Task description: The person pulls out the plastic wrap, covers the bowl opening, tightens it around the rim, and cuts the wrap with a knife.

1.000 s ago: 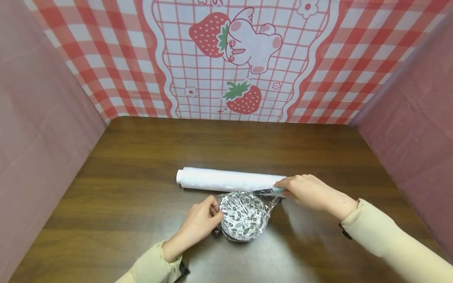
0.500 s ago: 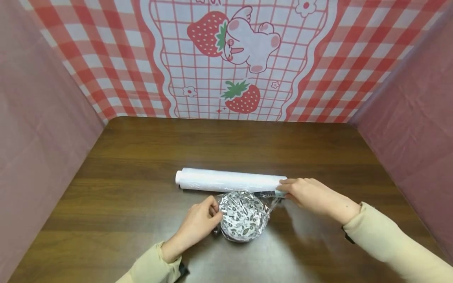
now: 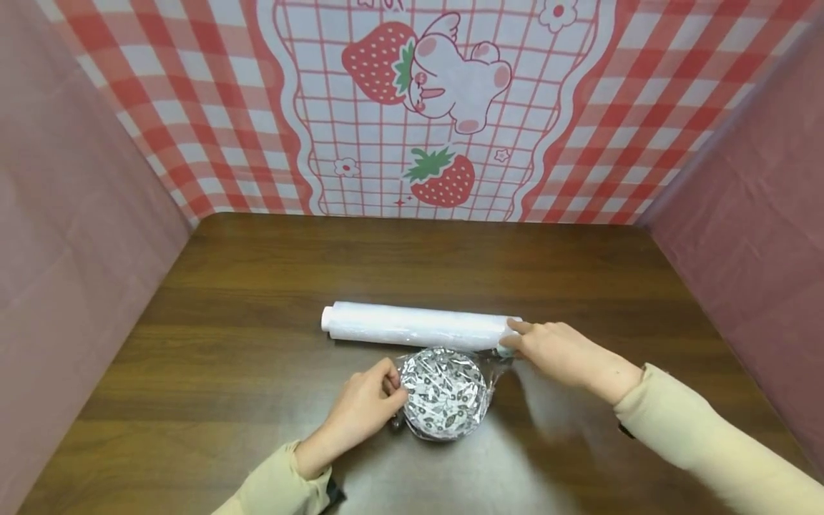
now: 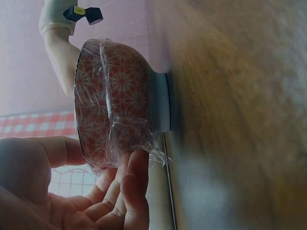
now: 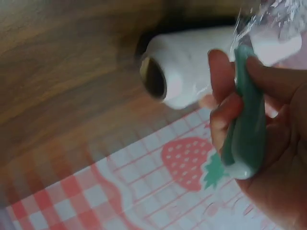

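Observation:
A patterned bowl [image 3: 444,395], covered in clear plastic wrap [image 4: 108,88], stands upright on the table. In the left wrist view its side is red with white flowers, above a pale foot. My left hand [image 3: 365,402] grips its left side, thumb near the rim and fingers against the wrapped wall. A roll of cling film [image 3: 418,325] lies just behind the bowl. At the roll's right end, my right hand [image 3: 558,352] holds a knife [image 5: 248,120] by its green handle, fingertips touching or close to the roll. Wrap stretches toward the knife, and its blade is mostly hidden.
A brown wooden table [image 3: 244,286] carries everything. A red-checked strawberry cloth [image 3: 444,107] hangs behind its back edge, and pinkish cloth walls [image 3: 740,186] rise at both sides.
My right hand has shifted a little along the roll's right end, and the dark blade shows less than before. The roll has moved very slightly away. My left hand stays on the bowl.

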### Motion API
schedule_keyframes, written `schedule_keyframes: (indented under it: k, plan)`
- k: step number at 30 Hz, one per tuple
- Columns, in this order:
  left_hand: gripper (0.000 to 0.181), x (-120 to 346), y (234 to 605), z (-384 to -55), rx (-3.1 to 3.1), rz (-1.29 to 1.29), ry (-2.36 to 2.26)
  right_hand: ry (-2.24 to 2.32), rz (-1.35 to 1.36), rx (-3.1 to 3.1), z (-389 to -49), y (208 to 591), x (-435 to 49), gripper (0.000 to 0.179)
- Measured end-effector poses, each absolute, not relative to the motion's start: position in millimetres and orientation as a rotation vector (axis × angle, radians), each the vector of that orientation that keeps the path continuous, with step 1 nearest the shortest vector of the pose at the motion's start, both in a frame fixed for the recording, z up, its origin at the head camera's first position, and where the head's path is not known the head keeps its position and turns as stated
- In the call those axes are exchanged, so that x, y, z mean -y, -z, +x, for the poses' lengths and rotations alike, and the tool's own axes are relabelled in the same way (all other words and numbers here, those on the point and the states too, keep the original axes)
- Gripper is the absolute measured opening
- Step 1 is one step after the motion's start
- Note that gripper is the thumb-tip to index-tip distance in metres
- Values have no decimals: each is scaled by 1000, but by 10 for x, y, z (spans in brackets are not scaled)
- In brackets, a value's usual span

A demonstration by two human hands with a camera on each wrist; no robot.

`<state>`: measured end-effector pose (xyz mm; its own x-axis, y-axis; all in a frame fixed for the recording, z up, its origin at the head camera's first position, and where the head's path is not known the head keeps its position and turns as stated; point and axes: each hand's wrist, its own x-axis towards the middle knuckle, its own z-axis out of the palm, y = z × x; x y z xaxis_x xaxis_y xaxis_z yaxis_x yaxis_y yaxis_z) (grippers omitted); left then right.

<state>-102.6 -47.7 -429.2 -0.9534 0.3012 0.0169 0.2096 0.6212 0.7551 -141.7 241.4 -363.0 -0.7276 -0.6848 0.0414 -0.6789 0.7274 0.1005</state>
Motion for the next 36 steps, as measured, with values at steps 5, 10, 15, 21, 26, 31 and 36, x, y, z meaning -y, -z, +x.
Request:
schedule_keyframes:
  k: [5,10,15,21,26,31,36]
  plan:
    - [9,470,4294,-1019,-2731,417,-1251,-12,1105,2982,-1480,3594,-2554,26]
    - [9,464,4295,-1025,-2720,402,-1258,-59,1064,3012,-1478,3575,-2655,28]
    - [8,472,4316,-1033,-2697,393,-1275,-20,1042,2958,-1400,3579,-2706,27]
    - [9,486,4322,-1044,-2696,380,-1276,-3,1070,2911,-1349,3622,-2711,27]
    - [9,482,4319,-1045,-2699,381,-1265,21,1051,2912,-1326,3633,-2699,27]
    - [9,474,4314,-1039,-2700,390,-1267,159,1094,2757,-1301,3675,-2628,24]
    - [10,458,4320,-1028,-2700,402,-1254,236,1121,2643,-1289,3727,-2597,19]
